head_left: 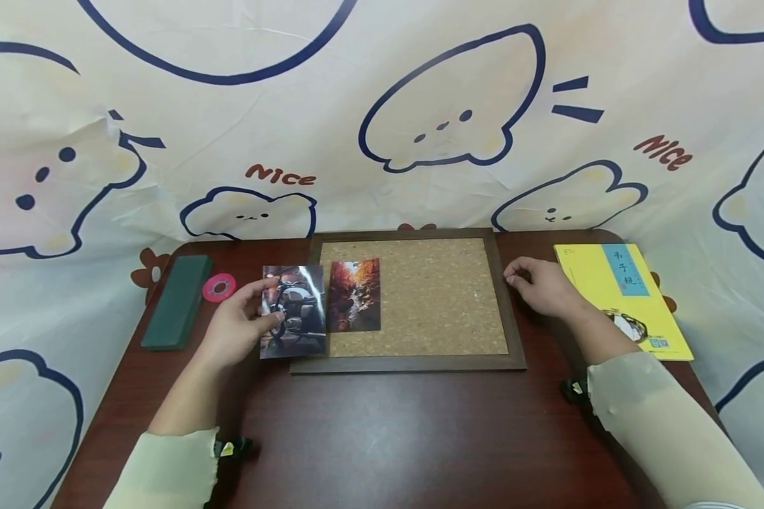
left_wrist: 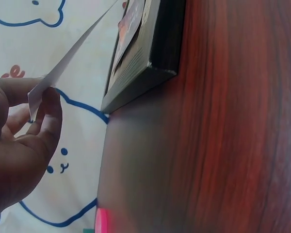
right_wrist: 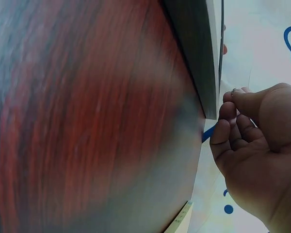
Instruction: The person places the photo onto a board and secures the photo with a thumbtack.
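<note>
My left hand (head_left: 238,322) pinches a glossy photo (head_left: 296,314) of a motorcycle between thumb and fingers. The photo overlaps the left side of a brown-framed cork board (head_left: 442,304) in the head view; the left wrist view shows it edge-on and raised, a thin white sheet (left_wrist: 70,63). Beside it, a photo of an autumn stream (head_left: 355,295) sits on the cork. My right hand (head_left: 541,286) is just beyond the frame's right edge, fingers curled and thumb meeting the index finger. Whether something tiny is between those fingertips (right_wrist: 228,108), I cannot tell.
A dark green oblong case (head_left: 178,304) and a pink ring-shaped item (head_left: 219,287) lie at the left of the reddish-brown table (head_left: 382,438). On the right is a yellow book (head_left: 586,272), partly under my right forearm. A cartoon-printed cloth (head_left: 331,127) hangs behind.
</note>
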### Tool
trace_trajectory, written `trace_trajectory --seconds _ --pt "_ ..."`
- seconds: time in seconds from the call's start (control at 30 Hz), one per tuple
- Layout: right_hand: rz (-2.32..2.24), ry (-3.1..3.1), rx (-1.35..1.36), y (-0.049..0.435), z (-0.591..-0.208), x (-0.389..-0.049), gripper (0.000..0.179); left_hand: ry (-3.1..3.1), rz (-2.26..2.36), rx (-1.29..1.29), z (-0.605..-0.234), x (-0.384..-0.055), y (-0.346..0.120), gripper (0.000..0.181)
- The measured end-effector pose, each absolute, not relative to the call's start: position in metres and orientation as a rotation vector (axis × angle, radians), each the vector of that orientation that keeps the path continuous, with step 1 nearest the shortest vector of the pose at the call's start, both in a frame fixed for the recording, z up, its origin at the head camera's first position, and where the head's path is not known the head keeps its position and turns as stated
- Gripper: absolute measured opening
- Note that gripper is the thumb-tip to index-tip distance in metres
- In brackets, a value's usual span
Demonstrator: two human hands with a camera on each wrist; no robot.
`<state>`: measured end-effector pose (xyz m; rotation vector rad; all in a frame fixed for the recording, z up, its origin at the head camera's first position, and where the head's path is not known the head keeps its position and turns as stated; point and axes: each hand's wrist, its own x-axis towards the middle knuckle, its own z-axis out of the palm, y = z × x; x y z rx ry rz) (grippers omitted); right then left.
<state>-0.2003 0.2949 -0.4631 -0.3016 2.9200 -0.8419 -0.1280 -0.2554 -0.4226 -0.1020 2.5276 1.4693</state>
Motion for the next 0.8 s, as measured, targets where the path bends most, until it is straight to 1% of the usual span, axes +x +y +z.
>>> trace_trajectory --seconds 0.53,0.8 --pt "-0.934 2.887 -0.335 0.271 -0.459 -0.195 0.013 2.516 1.489 -0.031 -0.431 -0.142 -0.22 0.059" --pt "-0.948 2.879 -0.365 0.259 -0.457 -0.195 0.013 2.553 1.483 0.046 -0.435 -0.15 -0.202 0.059"
